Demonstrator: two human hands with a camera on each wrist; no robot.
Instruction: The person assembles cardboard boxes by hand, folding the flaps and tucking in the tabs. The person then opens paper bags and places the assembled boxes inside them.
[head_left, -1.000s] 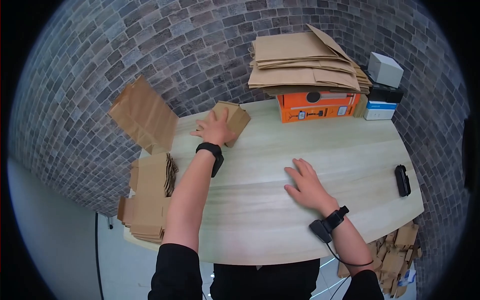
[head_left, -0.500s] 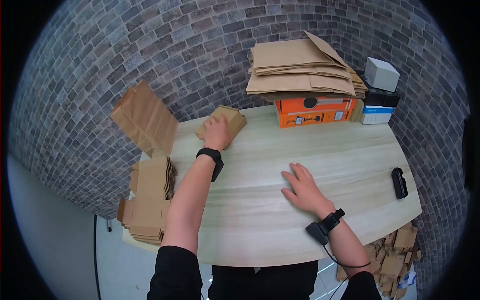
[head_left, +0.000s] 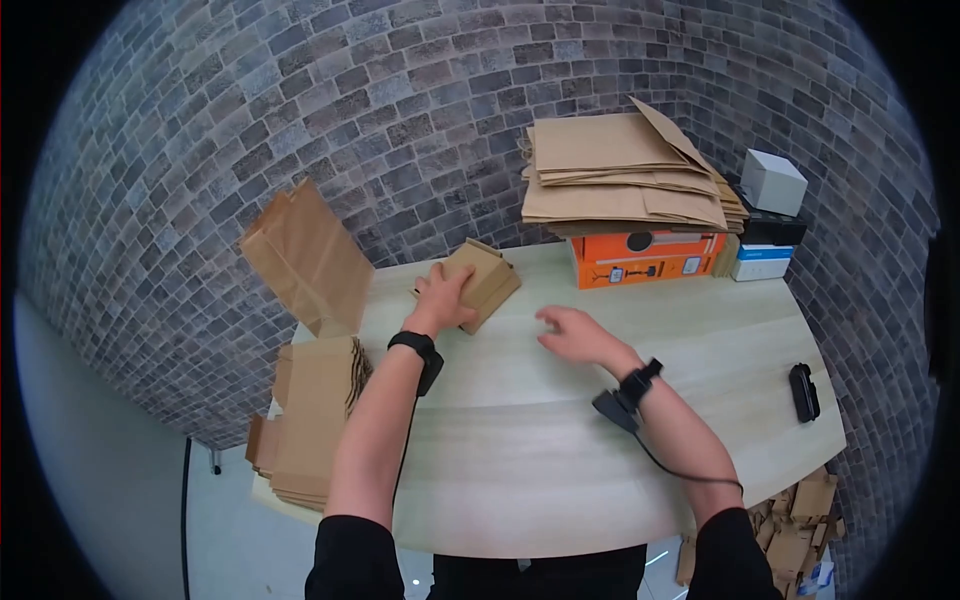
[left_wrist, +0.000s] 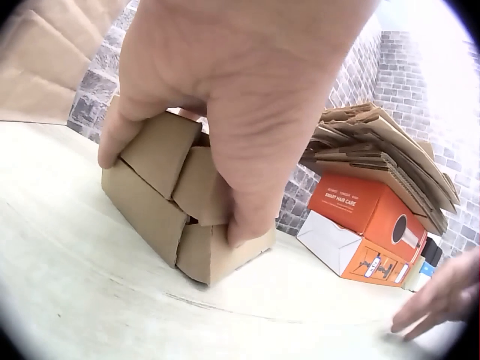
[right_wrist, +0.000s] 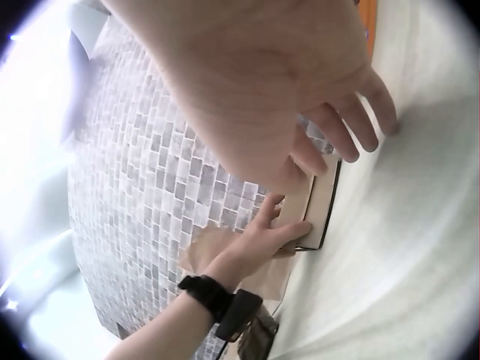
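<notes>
A small brown cardboard box stands toward the back of the table, left of the middle. My left hand grips it from above and the left. In the left wrist view, thumb and fingers reach down opposite sides of the box, whose interlocking flaps face the camera. To the right of the box, apart from it, my right hand hovers low over the table with its fingers loosely bent and nothing in them. The right wrist view shows that hand's fingers hanging toward the tabletop.
A standing brown paper bag is at the back left, with a pile of flattened cardboard boxes in front. Flat paper bags lie stacked on an orange box, beside a small white box. A black object lies at the right edge.
My right hand has moved forward and left toward the box, its fingers more bent. My left hand's spread fingers have closed around the box, which stays at the back.
</notes>
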